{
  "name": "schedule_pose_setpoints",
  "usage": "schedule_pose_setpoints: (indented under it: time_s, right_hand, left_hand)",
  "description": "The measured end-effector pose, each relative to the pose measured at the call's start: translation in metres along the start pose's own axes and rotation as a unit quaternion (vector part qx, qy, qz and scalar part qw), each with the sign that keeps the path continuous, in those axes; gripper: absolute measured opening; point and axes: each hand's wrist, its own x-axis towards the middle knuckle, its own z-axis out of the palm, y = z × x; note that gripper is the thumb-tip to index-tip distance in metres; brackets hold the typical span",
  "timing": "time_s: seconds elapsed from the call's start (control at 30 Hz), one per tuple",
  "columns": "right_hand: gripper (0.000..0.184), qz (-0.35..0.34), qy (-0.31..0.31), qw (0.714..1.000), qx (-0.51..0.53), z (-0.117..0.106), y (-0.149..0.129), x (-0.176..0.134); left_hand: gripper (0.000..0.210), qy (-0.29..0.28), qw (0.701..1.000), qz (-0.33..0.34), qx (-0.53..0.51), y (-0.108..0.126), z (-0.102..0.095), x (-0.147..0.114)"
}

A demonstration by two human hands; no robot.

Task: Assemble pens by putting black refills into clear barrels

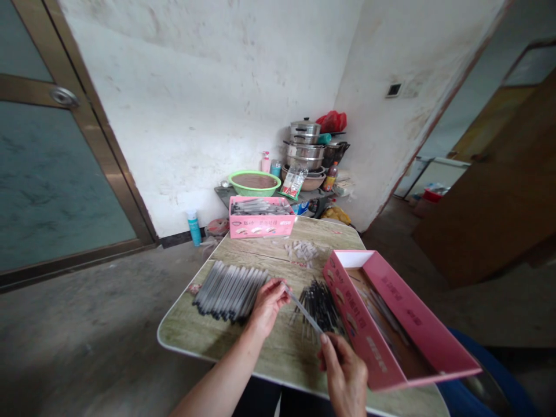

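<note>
A slim, translucent pen-like tube (306, 313) slants between my two hands above the table. My left hand (270, 301) pinches its far end, and my right hand (341, 365) has the near end between thumb and fingers. Left of my left hand lies a row of similar frosted tubes with dark ends (230, 289), side by side. A loose heap of thin black sticks (321, 304) lies beyond my right hand, against the pink box. Small whitish translucent pieces (304, 250) are scattered farther back on the table.
An open pink box (417, 313) with a few slim items inside stands at the table's right. Another pink box (263, 227), full of tubes, sits at the far edge. Behind are a green basin (254, 190) and stacked steel pots (305, 152). A blue spray can (193, 229) stands by the wall.
</note>
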Motion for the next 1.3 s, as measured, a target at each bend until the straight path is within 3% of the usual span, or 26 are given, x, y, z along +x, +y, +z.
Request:
schedule_pose_setpoints:
  time_s: [0.4, 0.6, 0.8, 1.0, 1.13, 1.3]
  right_hand:
    - [0.046, -0.016, -0.005, 0.999, -0.034, 0.000, 0.007, 0.000]
    - [0.050, -0.024, -0.040, 0.997, -0.063, 0.004, 0.014, 0.004]
    - [0.045, -0.054, -0.024, 0.997, -0.059, 0.005, 0.008, 0.006]
    - [0.047, 0.094, -0.073, 0.986, 0.115, 0.013, -0.003, 0.004]
    - [0.048, 0.216, -0.084, 0.940, 0.250, 0.021, -0.011, -0.002]
    - [0.050, 0.271, -0.120, 0.885, 0.359, 0.023, -0.008, -0.004]
  left_hand:
    - [0.025, -0.022, 0.999, -0.001, 0.038, 0.000, 0.002, -0.003]
    - [0.025, -0.007, 0.999, 0.004, 0.053, 0.000, 0.001, -0.003]
    - [0.026, 0.007, 0.996, 0.005, 0.084, -0.006, -0.001, -0.001]
    - [0.025, -0.001, 0.994, 0.045, 0.096, -0.010, 0.003, -0.003]
    - [0.024, 0.000, 0.993, 0.070, 0.099, -0.007, 0.005, -0.004]
    - [0.027, -0.007, 0.994, 0.042, 0.097, -0.003, 0.006, -0.003]
